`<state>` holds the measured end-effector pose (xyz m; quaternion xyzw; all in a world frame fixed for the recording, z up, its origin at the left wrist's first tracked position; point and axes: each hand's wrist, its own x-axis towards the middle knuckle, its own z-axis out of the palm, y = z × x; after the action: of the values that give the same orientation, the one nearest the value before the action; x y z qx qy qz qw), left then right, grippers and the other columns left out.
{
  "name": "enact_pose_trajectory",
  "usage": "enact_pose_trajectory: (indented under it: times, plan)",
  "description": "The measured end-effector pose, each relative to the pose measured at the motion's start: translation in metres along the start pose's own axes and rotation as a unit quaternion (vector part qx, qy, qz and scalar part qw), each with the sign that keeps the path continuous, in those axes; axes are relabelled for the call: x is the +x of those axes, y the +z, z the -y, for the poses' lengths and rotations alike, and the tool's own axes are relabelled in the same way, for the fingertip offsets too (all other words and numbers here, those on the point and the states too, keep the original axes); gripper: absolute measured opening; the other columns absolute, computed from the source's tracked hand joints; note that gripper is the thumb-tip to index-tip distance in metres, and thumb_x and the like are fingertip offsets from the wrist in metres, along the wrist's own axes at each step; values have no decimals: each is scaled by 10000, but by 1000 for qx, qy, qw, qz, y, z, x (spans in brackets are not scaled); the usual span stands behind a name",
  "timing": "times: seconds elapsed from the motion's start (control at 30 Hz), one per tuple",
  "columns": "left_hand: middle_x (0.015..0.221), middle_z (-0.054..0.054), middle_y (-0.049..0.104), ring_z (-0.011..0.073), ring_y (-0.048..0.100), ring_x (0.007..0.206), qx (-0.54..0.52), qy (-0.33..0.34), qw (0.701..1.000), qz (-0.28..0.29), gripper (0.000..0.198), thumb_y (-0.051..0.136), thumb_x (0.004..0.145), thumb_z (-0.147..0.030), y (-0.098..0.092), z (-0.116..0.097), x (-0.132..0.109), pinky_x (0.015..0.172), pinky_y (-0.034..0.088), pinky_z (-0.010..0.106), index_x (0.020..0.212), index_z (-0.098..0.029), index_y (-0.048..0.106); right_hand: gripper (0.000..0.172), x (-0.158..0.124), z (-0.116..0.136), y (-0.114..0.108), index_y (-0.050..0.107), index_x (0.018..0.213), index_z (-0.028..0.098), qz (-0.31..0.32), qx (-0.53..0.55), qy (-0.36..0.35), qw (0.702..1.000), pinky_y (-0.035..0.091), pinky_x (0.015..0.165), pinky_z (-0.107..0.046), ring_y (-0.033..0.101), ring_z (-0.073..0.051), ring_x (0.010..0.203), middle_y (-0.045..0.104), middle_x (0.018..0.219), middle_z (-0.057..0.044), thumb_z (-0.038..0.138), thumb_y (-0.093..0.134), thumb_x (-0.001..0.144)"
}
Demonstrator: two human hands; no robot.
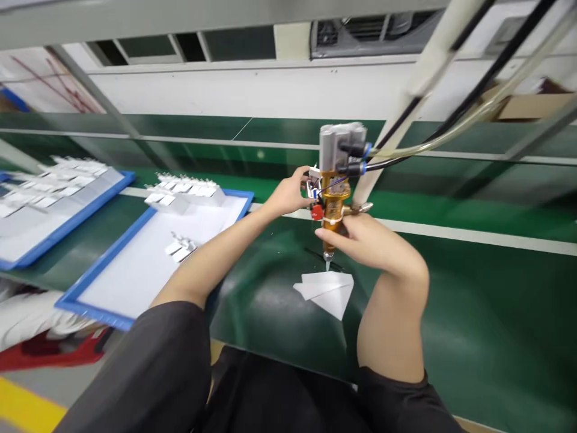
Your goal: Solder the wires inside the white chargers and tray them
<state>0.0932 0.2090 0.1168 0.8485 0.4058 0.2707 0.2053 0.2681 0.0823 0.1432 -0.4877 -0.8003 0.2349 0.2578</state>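
A dispensing valve (333,207) with a gold-coloured body, grey top block and thin pale nozzle stands upright in front of me. My right hand (365,240) wraps around its lower body from the right, thumb across the front. To the left of the valve, my left hand (291,192) has its thumb and fingers closed around a small white part (313,180); its far side is hidden by the valve. A red piece (317,211) sits just below that part, against the valve. Under the nozzle tip lies a folded white paper (328,291) on the green bench.
Left on the bench, a blue-rimmed tray (106,258) holds rows of small white parts. Another blue-rimmed tray (67,219) with similar parts lies farther left. Air hoses (433,141) run from the valve to the upper right, beside a pale slanted post (406,114).
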Motion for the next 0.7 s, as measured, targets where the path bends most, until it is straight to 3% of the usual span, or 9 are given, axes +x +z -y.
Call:
enact_pose_trajectory:
  times: [0.1,0.17,0.27,0.33,0.47,0.57,0.7]
  plan:
    - [1245,91,656,283,643,1120,11,-53,998,25,861,822,650,-306,-43,6,-77,929,528,385,1388,-207,390,441,3,6,5,508,594,206,1,11,-33,999,312,433,-263,437,-94,432,496,483,34,500,474,922]
    - [1217,94,674,296,655,1110,30,-109,992,53,875,809,665,-374,-59,5,-135,925,534,417,1412,-239,372,473,6,15,10,516,573,203,-2,11,-32,999,295,421,-262,419,-89,418,478,459,33,528,474,915]
    - [1265,92,655,279,664,1108,-29,-161,981,102,849,775,711,-353,-58,8,-211,902,558,405,1439,-284,344,470,12,31,23,597,665,183,16,51,-7,999,390,503,-264,540,-104,538,625,621,-9,562,468,910]
    - [1283,93,645,267,676,1090,-70,-189,973,116,811,742,746,-320,-49,14,-246,895,567,409,1448,-290,339,435,17,42,36,635,804,166,25,120,14,992,458,605,-275,614,-123,678,690,793,-40,561,482,905]
    - [1358,95,587,241,650,1141,-118,-201,968,93,812,676,811,-315,-25,19,-277,916,565,396,1502,-310,248,341,26,63,67,562,957,163,-24,298,43,953,483,661,-274,621,-126,764,657,851,-32,495,507,903]
    - [1391,108,544,250,575,1241,-106,-200,974,10,867,677,826,-396,-10,14,-276,941,551,396,1528,-309,175,234,29,72,84,484,957,198,-84,383,66,918,449,592,-248,571,-98,668,583,757,23,417,525,884]
    - [1225,88,633,192,650,1057,-122,-224,960,-119,609,576,907,-405,2,11,-271,768,596,301,1451,-271,336,201,29,78,94,422,939,225,-128,447,86,881,417,556,-240,509,-81,594,522,710,54,351,536,831]
